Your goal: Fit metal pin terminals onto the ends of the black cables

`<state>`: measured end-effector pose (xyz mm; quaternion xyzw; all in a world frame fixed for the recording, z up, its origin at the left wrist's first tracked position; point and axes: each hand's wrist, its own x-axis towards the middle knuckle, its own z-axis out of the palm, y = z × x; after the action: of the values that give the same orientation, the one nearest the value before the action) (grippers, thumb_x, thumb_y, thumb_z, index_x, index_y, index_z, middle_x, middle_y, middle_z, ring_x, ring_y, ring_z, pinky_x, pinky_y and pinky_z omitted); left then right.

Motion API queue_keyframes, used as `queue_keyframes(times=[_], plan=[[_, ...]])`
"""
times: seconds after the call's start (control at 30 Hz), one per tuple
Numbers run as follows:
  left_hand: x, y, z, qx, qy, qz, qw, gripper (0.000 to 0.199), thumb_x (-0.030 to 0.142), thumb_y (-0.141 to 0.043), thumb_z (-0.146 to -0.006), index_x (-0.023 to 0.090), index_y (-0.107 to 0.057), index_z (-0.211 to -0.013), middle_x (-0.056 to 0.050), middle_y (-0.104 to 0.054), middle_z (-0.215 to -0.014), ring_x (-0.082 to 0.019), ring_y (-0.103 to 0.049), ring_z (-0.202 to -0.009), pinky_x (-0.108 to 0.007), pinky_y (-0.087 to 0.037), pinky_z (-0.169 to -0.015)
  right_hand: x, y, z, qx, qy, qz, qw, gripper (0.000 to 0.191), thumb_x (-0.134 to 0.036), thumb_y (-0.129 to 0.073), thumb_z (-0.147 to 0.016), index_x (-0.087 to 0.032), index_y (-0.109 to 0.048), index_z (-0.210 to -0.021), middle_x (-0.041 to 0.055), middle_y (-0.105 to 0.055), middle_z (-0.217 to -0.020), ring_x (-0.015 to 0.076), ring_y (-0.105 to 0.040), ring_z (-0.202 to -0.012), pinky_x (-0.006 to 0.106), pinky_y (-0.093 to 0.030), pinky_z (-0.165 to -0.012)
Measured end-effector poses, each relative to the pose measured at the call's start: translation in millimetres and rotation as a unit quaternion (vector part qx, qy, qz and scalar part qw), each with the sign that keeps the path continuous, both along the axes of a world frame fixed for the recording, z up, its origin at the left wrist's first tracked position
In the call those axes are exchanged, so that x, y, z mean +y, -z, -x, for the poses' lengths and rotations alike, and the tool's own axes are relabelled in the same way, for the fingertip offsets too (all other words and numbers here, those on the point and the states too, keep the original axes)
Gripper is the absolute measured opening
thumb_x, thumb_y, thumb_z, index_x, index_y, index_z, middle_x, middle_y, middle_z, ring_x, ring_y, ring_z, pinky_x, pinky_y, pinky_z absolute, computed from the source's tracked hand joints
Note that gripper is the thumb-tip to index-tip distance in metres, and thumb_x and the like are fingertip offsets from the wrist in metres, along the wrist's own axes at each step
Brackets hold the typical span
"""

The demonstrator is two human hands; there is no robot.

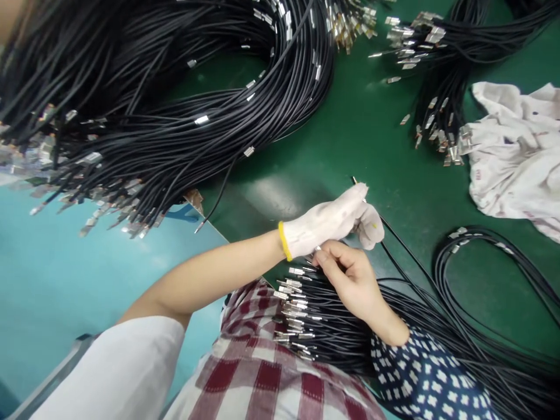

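Observation:
My left hand point(339, 219), in a white glove with a yellow cuff, is closed around a thin black cable whose end sticks out past the fingertips. Just below the glove, my bare right hand point(350, 274) pinches a small metal connector point(318, 249) between thumb and fingertips. Under and beside the right hand lies a bundle of black cables point(341, 326), its silvery connectors point(295, 309) lined up at the left end, close to the checked apron.
A large coil of black cables point(284, 87) fills the upper left of the green table point(394, 169). More cable bundles point(472, 44) lie at the upper right, above a crumpled white cloth point(516, 151). A smaller cable loop point(441, 262) rests at the right.

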<state>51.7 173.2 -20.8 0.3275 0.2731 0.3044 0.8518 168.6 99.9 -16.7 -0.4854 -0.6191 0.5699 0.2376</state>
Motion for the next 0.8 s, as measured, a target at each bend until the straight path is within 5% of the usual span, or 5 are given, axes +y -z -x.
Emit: queue_keyframes(times=[0.3, 0.8], plan=[[-2.5, -1.5, 1.3, 0.025, 0.004, 0.014, 1.0, 0.066, 0.069, -0.032, -0.094, 0.016, -0.063, -0.071, -0.005, -0.063, -0.073, -0.015, -0.054, -0.067, -0.03, -0.048, -0.07, -3.2, -1.4, 0.9, 0.013, 0.018, 0.003, 1.0, 0.027, -0.027, -0.052, -0.097, -0.018, -0.06, -0.073, -0.0016, -0.057, -0.064, 0.0132, -0.054, -0.061, 0.023, -0.041, -0.058], [-1.7, -11.9, 6.1, 0.07, 0.043, -0.009, 0.997, 0.067, 0.061, -0.023, -0.1, 0.015, -0.064, -0.074, -0.004, -0.065, -0.078, -0.013, -0.052, -0.068, -0.027, -0.046, -0.072, -3.7, -0.7, 0.7, 0.0, 0.014, 0.007, 1.0, 0.026, -0.028, -0.053, -0.097, -0.018, -0.062, -0.074, -0.0012, -0.06, -0.066, 0.0136, -0.055, -0.063, 0.023, -0.041, -0.06]])
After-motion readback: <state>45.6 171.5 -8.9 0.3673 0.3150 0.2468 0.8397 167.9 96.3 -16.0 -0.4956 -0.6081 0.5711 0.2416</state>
